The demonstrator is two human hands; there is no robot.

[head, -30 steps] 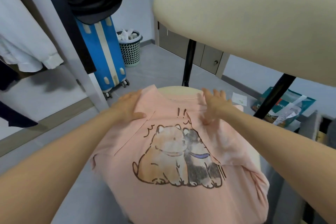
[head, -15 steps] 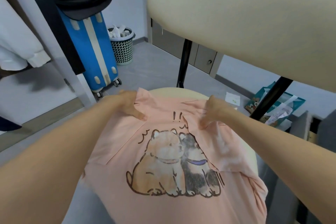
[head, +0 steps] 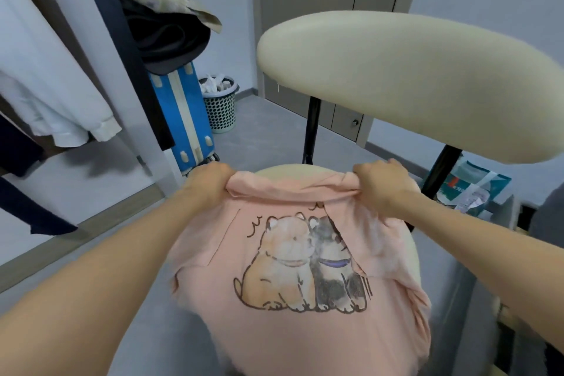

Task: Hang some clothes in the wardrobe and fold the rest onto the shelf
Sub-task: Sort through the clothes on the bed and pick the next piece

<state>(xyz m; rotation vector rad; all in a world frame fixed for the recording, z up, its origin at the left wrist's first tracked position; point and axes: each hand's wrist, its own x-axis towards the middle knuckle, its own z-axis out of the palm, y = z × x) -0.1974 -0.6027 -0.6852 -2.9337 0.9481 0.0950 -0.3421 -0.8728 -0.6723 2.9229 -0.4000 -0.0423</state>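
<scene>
A pink T-shirt (head: 293, 327) with a print of two cartoon dogs lies spread over the round cream seat (head: 412, 256) of a chair, sleeves folded in over the print. My left hand (head: 209, 185) grips the shirt's far edge at its left corner. My right hand (head: 383, 185) grips the same edge at its right corner. That far edge is bunched and lifted a little off the seat between the two hands.
The chair's cream backrest (head: 406, 82) looms above the hands on black posts. On the left an open wardrobe (head: 100, 49) holds a hanging white garment (head: 52, 85). A blue suitcase (head: 186, 119) with dark clothes on top and a perforated bin (head: 220, 104) stand behind.
Both hands lay flat on the shirt's far part a second ago. They have since slid to the far edge, curled round it and raised it. The camera has tilted up.
</scene>
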